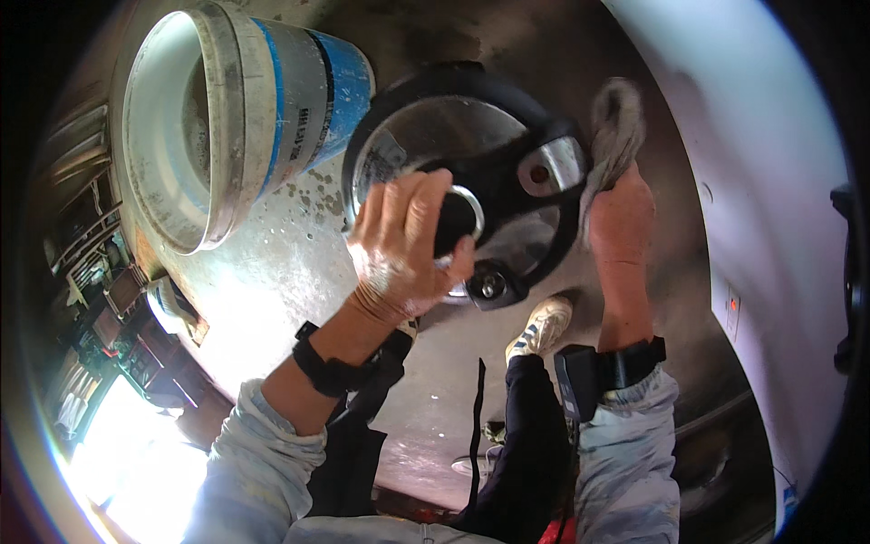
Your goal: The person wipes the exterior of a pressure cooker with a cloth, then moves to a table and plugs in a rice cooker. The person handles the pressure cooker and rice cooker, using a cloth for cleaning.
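Note:
My left hand point(402, 248) is closed around the round black knob with a silvery ring at the middle of a large round lid point(469, 119). The lid has a thick black rim, clear panels and a broad black bar across it. A shiny metal fitting point(567, 163) sits on that bar, and a small black fitting point(491, 284) is at the lower rim. At the lid's right edge, my right hand point(622, 207) grips a grey cloth point(617, 126), which is blurred. The cloth's lower part hangs beside the rim; whether it touches cannot be told.
A large white and blue plastic bucket point(223, 129) stands at the upper left, with cloudy liquid inside. Wet spots mark the concrete floor point(292, 238) beside it. A pale wall point(741, 204) curves along the right. My shoe point(544, 323) is below the lid. Cluttered furniture point(119, 299) lines the left.

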Action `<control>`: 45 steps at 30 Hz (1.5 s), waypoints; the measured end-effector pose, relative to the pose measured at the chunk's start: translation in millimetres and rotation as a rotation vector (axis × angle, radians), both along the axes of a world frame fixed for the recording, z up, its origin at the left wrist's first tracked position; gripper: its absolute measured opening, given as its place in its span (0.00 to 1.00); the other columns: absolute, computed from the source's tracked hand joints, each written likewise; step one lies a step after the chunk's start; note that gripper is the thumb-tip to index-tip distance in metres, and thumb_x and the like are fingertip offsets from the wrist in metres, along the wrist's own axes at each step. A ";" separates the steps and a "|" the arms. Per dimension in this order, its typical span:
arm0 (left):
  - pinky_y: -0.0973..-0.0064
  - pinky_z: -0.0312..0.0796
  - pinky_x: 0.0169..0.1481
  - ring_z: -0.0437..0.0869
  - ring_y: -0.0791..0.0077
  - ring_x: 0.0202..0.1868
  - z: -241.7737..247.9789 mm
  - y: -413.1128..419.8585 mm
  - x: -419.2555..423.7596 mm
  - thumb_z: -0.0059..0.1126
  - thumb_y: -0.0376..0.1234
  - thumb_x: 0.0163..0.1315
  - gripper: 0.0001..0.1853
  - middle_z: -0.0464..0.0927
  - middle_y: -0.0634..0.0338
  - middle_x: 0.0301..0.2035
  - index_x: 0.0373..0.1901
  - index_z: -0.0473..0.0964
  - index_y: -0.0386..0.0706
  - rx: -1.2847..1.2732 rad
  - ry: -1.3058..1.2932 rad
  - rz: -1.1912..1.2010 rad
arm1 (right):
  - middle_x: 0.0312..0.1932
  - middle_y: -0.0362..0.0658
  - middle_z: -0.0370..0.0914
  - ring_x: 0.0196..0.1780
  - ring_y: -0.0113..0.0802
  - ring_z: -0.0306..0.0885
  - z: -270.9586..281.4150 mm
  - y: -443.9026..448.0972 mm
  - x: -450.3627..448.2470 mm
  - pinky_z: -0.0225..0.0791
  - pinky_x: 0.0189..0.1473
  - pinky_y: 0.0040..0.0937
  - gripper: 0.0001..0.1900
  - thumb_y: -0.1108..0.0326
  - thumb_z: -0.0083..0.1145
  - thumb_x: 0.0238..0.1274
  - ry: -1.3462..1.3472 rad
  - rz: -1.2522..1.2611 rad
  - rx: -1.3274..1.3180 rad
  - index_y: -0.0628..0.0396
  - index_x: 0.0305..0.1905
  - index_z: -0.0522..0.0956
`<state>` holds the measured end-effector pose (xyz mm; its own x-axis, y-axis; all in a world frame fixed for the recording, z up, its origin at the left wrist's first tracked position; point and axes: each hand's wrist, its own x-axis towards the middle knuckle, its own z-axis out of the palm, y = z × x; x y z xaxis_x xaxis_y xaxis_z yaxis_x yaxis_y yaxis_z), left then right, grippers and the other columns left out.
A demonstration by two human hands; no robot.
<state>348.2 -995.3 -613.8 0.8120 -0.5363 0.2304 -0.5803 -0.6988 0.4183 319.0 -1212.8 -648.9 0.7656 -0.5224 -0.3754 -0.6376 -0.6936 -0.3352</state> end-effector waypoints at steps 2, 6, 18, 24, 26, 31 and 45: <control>0.68 0.72 0.34 0.76 0.61 0.31 -1.9 0.6 1.1 0.56 0.40 0.43 0.25 0.73 0.53 0.35 0.45 0.71 0.37 -0.015 -0.002 0.017 | 0.31 0.57 0.77 0.39 0.57 0.74 -4.8 8.8 8.2 0.66 0.42 0.49 0.10 0.68 0.47 0.53 0.026 0.014 -0.019 0.62 0.38 0.70; 0.70 0.70 0.33 0.76 0.62 0.32 -1.4 2.4 -2.9 0.57 0.40 0.40 0.26 0.73 0.55 0.36 0.45 0.71 0.38 -0.007 0.051 0.047 | 0.32 0.56 0.77 0.39 0.57 0.75 -8.4 13.7 -8.6 0.68 0.42 0.48 0.12 0.64 0.47 0.56 0.169 0.025 -0.067 0.60 0.41 0.69; 0.67 0.71 0.38 0.76 0.60 0.36 8.7 -0.3 -5.1 0.59 0.38 0.39 0.27 0.73 0.55 0.38 0.46 0.70 0.40 0.026 0.110 0.082 | 0.26 0.52 0.78 0.34 0.52 0.78 -4.3 57.4 -99.2 0.71 0.36 0.44 0.09 0.67 0.48 0.51 0.489 0.213 0.087 0.59 0.27 0.78; 0.67 0.72 0.39 0.76 0.58 0.36 9.3 1.7 -5.9 0.58 0.38 0.43 0.26 0.74 0.51 0.38 0.46 0.70 0.38 0.024 0.097 0.057 | 0.29 0.53 0.78 0.37 0.54 0.77 13.1 50.0 -128.6 0.69 0.39 0.45 0.10 0.66 0.48 0.51 0.484 0.156 0.149 0.59 0.30 0.79; 0.67 0.72 0.40 0.77 0.58 0.36 11.4 1.3 -5.4 0.58 0.37 0.42 0.26 0.74 0.52 0.39 0.46 0.70 0.38 0.010 0.109 0.065 | 0.31 0.54 0.78 0.38 0.56 0.75 27.5 25.4 -111.4 0.68 0.41 0.46 0.11 0.65 0.48 0.53 0.408 -0.002 0.157 0.59 0.34 0.78; 0.68 0.71 0.38 0.76 0.63 0.37 16.8 1.5 -3.5 0.64 0.40 0.34 0.30 0.73 0.58 0.38 0.44 0.71 0.41 0.033 0.138 0.105 | 0.31 0.56 0.77 0.40 0.58 0.74 68.3 -1.4 -24.3 0.66 0.42 0.48 0.11 0.63 0.49 0.54 0.081 0.036 0.041 0.57 0.39 0.73; 0.71 0.67 0.37 0.74 0.68 0.36 13.8 7.3 -5.7 0.62 0.40 0.32 0.29 0.71 0.60 0.37 0.43 0.72 0.43 -0.063 0.178 0.162 | 0.37 0.54 0.77 0.43 0.55 0.74 2.4 -13.7 34.8 0.67 0.42 0.47 0.12 0.63 0.46 0.55 0.355 0.302 -0.173 0.57 0.38 0.76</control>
